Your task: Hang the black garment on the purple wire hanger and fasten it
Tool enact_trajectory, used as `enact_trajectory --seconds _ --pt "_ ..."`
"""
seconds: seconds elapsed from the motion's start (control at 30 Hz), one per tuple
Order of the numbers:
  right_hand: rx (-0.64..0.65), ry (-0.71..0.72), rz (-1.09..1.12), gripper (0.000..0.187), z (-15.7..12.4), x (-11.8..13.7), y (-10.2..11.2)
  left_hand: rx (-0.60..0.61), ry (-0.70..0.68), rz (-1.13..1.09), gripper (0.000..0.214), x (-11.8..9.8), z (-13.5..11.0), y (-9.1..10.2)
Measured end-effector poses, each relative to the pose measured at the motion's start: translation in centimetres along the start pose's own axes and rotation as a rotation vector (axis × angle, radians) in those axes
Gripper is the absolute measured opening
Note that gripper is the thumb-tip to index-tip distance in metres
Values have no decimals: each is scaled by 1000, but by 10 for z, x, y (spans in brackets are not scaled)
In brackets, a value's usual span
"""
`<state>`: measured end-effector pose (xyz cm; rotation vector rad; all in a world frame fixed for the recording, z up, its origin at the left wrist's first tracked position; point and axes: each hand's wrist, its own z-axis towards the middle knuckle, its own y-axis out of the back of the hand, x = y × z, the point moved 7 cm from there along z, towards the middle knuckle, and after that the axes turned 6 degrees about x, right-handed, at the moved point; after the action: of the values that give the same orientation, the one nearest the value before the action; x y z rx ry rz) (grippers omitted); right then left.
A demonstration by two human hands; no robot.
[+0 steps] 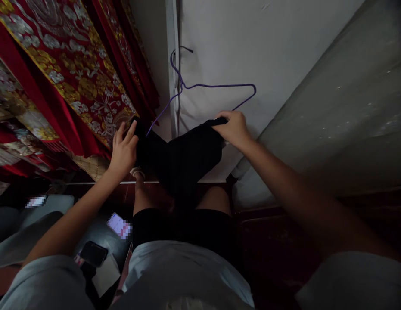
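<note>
Garment [187, 157], black, is near the middle of view, spread between two hands and sagging towards 6 o'clock. At its 2 o'clock corner, the right hand [234, 128] pinches the edge, thumb and fingers clamped on the cloth. At its 10 o'clock corner, the left hand [124, 146] has its fingers spread against the cloth; its thumb is hidden, so I cannot tell whether it grips. Towards 12 o'clock, a purple hanger [219, 85] runs down to the cloth. Red drapery [84, 82] hangs at 10 o'clock; a lit phone [117, 223] lies towards 8 o'clock.
</note>
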<state>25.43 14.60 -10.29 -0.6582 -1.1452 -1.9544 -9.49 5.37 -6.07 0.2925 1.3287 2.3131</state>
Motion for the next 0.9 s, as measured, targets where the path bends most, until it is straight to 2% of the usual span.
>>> enact_trajectory --seconds 0.2,0.3,0.37,0.47,0.53,0.6,0.67,0.77,0.83,0.9 --pt "27 -41 252 7 -20 7 -20 -209 -23 -324 42 11 56 -9" --pt "36 -35 295 6 -25 10 -27 -261 -47 -402 43 3 85 -18" --pt "14 1 293 5 -26 10 -25 -254 -59 -406 38 -5 97 -25" --pt "-105 80 225 37 -29 5 -10 -194 -83 -356 31 -11 103 -31" --pt "-230 93 168 62 -29 -4 7 -168 -95 -290 31 -7 103 -30" --pt "-302 82 150 76 -25 -16 25 -149 -92 -220 31 1 102 -24" --pt "-303 73 158 78 -15 -28 40 -121 -85 -174 30 10 104 -17" --pt "-298 4 105 66 0 -40 61 -88 -96 -193 27 19 107 -11" --pt "-246 -10 7 54 5 -38 68 -91 -105 -236 27 21 109 -8" --pt "-160 64 -95 42 5 -25 71 -104 -96 -261 27 23 109 -7"
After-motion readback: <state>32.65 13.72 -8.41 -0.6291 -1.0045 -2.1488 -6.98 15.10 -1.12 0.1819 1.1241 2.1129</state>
